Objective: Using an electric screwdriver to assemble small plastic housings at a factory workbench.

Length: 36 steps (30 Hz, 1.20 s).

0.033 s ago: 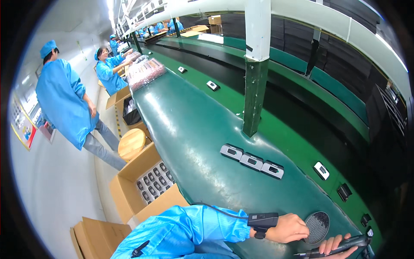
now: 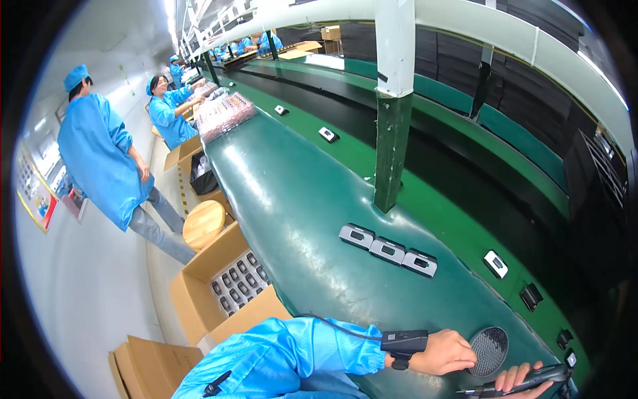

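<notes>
My left hand [image 2: 450,352] reaches in from the left, a blue sleeve and a black wrist device behind it. Its fingers are pinched together at the near-left edge of a round dish [image 2: 507,342]. Small dark pieces, too fine to tell apart, fill the dish; whether a piece is between the fingertips is hidden. Just below the dish, my right hand [image 2: 510,378] is wrapped round a dark powered screwdriver [image 2: 550,375], whose thin bit points left. Farther up the bench, three grey-and-black housings [image 2: 388,250] lie in a joined row.
A green mat covers the bench [image 2: 299,219]. Beyond it runs a green conveyor belt [image 2: 452,233] carrying several small housings. A green-and-white post [image 2: 393,146] rises at the bench's far edge. To the left stand an open carton [image 2: 189,312], a wooden stool [image 2: 203,225] and two people in blue [image 2: 100,153].
</notes>
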### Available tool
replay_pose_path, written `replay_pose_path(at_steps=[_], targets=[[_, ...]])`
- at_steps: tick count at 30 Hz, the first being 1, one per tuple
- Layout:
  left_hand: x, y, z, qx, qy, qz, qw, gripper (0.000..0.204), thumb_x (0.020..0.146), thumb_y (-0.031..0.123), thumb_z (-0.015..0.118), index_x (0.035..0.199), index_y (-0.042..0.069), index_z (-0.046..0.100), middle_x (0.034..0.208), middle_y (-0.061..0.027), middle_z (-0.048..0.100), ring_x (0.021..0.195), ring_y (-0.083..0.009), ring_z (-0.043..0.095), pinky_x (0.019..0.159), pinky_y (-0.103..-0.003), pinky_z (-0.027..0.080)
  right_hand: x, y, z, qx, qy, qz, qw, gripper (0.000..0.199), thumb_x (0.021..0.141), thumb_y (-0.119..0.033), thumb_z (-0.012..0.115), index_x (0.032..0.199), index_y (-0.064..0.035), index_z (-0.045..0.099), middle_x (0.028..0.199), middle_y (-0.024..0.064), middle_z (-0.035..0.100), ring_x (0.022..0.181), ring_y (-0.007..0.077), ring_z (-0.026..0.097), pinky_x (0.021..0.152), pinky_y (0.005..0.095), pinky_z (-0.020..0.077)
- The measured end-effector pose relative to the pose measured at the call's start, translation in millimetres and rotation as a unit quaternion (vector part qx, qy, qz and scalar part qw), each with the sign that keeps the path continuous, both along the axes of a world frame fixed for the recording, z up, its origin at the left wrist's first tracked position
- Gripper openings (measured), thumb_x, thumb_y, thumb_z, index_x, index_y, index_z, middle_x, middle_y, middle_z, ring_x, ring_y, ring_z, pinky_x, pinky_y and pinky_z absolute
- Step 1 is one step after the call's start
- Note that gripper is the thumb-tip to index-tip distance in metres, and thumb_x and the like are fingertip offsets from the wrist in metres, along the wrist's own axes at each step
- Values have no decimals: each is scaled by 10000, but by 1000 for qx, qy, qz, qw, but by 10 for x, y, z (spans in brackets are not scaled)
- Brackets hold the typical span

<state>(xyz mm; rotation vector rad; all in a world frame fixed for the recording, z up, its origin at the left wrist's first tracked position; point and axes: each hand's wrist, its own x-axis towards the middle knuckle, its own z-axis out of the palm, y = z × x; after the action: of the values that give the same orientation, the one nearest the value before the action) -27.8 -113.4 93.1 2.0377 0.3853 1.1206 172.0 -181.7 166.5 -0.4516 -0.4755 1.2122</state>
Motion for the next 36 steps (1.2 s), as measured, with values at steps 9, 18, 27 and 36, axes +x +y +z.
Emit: replay_pose_path(at_steps=[9,18,27,36], targets=[[633,74,296,78,46,56,994,150,857,159,691,959,49,694,901,-67,639,918,-289,592,849,-396,471,471,-52,312,-129,8,-240,962,698,955,-724,456,952,-64,682,661,47,521,519,166,438,468,289,335],[1306,1164,704,187,216,152,946,217,862,199,741,1074,169,776,961,-6,722,897,-252,626,788,-388,493,1410,1036,493,-109,36,-246,962,580,952,-738,474,1002,-168,573,624,-19,448,482,121,377,427,300,308],[2483,1384,87,135,159,68,976,198,834,168,797,1031,146,794,992,29,743,913,-220,622,796,-362,464,2501,974,-199,-108,33,-303,946,574,985,-736,390,1013,-192,570,636,-3,503,472,143,444,459,309,378],[2482,1198,153,116,133,36,984,202,690,246,899,840,164,789,885,74,732,883,-172,622,785,-321,444,2281,942,-308,72,-29,-328,942,661,983,-769,317,1167,-179,551,675,25,515,465,164,468,425,338,412]])
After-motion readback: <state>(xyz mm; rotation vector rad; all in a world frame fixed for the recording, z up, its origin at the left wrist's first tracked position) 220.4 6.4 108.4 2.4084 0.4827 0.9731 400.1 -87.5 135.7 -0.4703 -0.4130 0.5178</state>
